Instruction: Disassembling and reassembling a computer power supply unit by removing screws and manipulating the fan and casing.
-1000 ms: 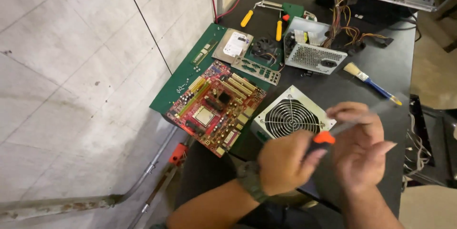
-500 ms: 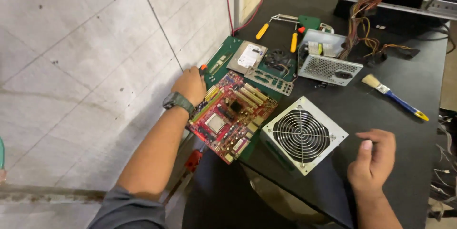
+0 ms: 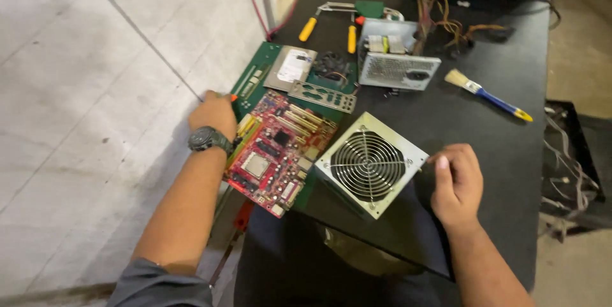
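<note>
Single head-worn view, looking steeply down and forward from above the black bench [image 3: 484,135], close in, both forearms entering from the lower edge, grey floor at left.

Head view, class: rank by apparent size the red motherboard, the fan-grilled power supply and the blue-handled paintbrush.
1. Red motherboard
2. Fan-grilled power supply, nearly as big, so their order is unsure
3. Blue-handled paintbrush, clearly smallest

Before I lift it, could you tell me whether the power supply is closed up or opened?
Closed: the power supply lies fan grille up, its metal casing whole.
</note>
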